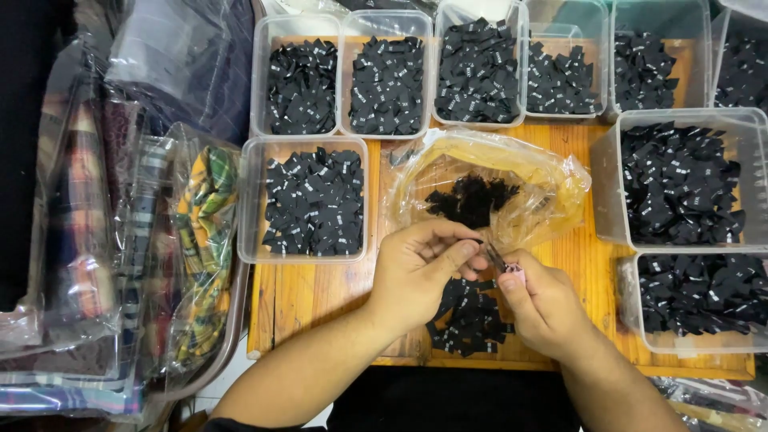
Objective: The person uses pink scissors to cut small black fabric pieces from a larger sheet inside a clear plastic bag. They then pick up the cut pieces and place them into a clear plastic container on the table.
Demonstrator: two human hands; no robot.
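My left hand pinches a small black fabric label between thumb and fingers, over a wooden board. My right hand grips a small pair of snips with a pink handle, its tip touching the label at my left fingertips. Under both hands lies a loose pile of black labels. Just beyond them an open clear plastic bag holds a clump of black labels.
Several clear plastic tubs full of black labels ring the board: one at left, a row along the back, two at right. Bagged plaid garments are stacked off the left edge.
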